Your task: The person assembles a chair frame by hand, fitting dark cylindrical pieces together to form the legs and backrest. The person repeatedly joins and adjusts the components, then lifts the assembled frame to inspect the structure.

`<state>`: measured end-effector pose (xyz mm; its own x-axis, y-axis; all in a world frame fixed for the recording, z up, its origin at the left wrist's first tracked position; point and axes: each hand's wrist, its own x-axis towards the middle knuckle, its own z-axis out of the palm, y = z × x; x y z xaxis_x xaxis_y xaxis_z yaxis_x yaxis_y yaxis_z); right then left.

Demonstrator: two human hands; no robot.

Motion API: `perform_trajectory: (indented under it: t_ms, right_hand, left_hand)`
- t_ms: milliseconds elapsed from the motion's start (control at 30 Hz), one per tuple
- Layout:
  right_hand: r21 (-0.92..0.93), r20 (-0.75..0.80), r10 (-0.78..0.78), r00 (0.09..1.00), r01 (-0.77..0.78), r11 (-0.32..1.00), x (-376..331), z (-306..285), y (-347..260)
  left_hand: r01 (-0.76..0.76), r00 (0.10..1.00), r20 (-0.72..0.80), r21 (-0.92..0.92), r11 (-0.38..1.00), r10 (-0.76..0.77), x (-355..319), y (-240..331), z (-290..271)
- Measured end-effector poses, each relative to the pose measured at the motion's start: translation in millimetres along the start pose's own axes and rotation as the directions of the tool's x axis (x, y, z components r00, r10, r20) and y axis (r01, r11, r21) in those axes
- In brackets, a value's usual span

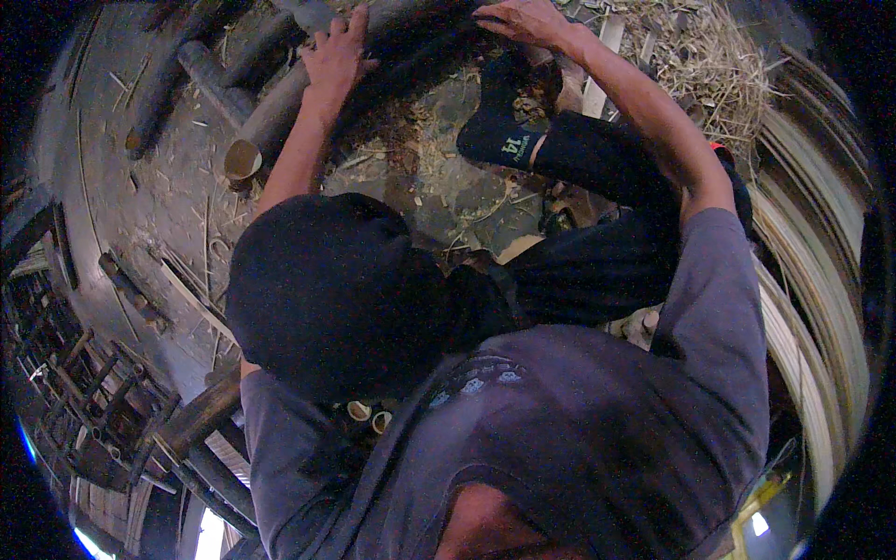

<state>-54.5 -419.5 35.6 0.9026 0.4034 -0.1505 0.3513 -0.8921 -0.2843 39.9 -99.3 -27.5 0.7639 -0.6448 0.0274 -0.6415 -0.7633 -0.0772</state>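
Observation:
A thick bamboo pole [277, 114] lies slanting across the top, its cut, pale-rimmed end toward the left. My left hand [336, 54] rests on top of this pole, fingers spread and not wrapped round it. Over the dark far stretch of the pole, my right hand [525, 19] reaches in from the right with its fingers stretched out to the left. Whether its fingertips touch the pole is hard to make out in the dim light. Nothing shows in either hand. My black-socked foot [499, 135] is just below the pole on the right.
More dark poles [166, 98] lie at the upper left. Straw or shavings [695, 65] heap at the upper right. Long pale strips [803, 187] curve along the right side. Wood scraps litter the floor [177, 210]. A dark rack-like jumble [84, 401] stands at the lower left.

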Motion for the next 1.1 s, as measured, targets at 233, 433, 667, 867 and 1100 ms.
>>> perform_trajectory:
  t_ms: [233,433,667,867,1100]
  right_hand:
    - [-0.021,-0.031,-0.023,0.999,0.022,1.0,4.3,3.4,3.4]
    - [-0.053,0.076,0.02,0.997,-0.016,0.998,9.5,-15.4,-11.5]
    - [-0.202,0.31,-0.275,0.91,0.346,0.916,2.5,-11.8,19.3]
    - [-0.1,-0.008,-0.167,0.986,0.165,0.981,-19.5,19.8,-10.9]
    - [0.077,-0.017,-0.086,0.996,0.087,0.993,2.4,19.7,-41.9]
  left_hand:
    - [-0.004,1.0,0.016,0.006,1.0,0.004,1.5,3.1,-4.2]
    - [0.006,0.998,0.055,0.008,1.0,-0.007,-0.7,5.1,-13.2]
    - [0.031,0.99,0.139,-0.059,0.998,-0.023,4.6,7.4,-19.2]
    - [0.005,0.996,-0.092,0.054,0.999,0.0,-4.8,4.7,-3.9]
    - [0.036,0.992,0.121,0.039,0.999,-0.04,3.2,9.2,-24.4]
